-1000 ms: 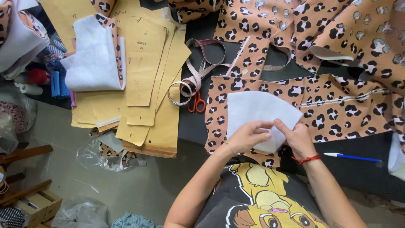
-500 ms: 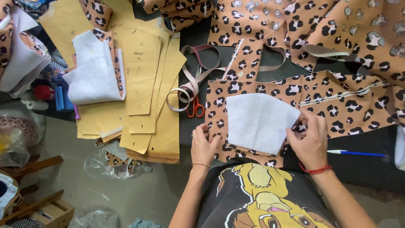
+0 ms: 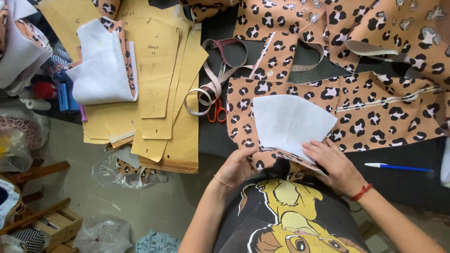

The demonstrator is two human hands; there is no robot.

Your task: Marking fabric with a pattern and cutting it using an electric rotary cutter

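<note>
A white interfacing piece [image 3: 288,122] lies on a peach leopard-print fabric panel [image 3: 375,112] spread over the dark table. My left hand [image 3: 241,166] pinches the near edge of the leopard fabric below the white piece's left corner. My right hand [image 3: 335,161] presses flat on the white piece's lower right edge, holding it and the fabric together; a red cord is on that wrist.
Orange-handled scissors [image 3: 216,112] and a coiled measuring tape [image 3: 211,86] lie left of the panel. A stack of tan paper patterns [image 3: 164,93] with a white folded piece [image 3: 103,65] sits further left. A blue pen [image 3: 398,167] lies at right. More leopard fabric [image 3: 375,23] covers the back.
My left hand moved from beside the fabric to grip its near edge. My right hand shifted down onto the white piece's lower edge. The near fabric edge has folded up slightly.
</note>
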